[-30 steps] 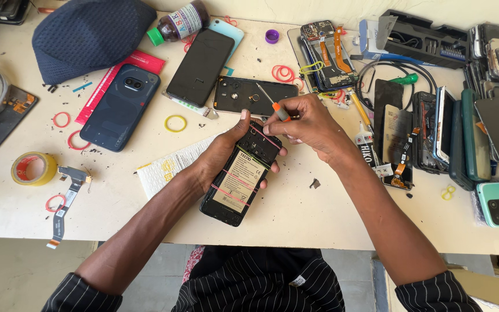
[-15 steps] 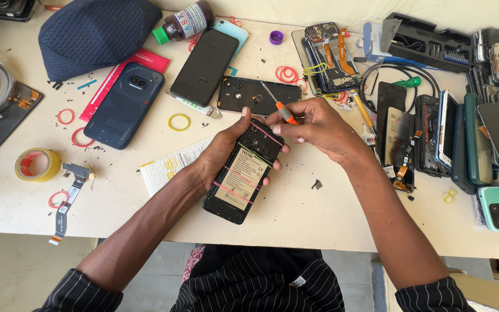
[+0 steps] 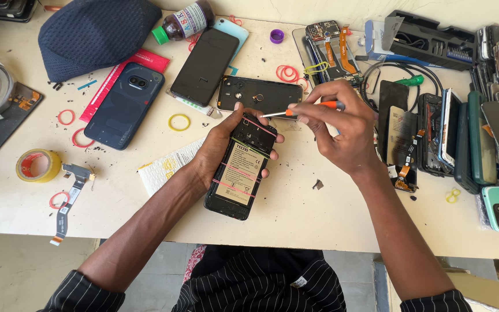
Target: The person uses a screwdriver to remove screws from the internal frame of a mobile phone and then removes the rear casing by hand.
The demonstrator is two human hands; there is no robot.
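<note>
Phone (image 3: 241, 173) with its back off lies cradled in my left hand (image 3: 218, 151) above the table (image 3: 295, 214). My right hand (image 3: 342, 130) pinches an orange-handled screwdriver (image 3: 301, 110), tip at the phone's top edge.

Opened black phone (image 3: 242, 172), back cover off, battery w/ pale label showing, pink bands across it, lies tilted just below the black back cover (image 3: 259, 94). Orange-handled screwdriver (image 3: 301, 110) slants over phone's top edge.
</note>
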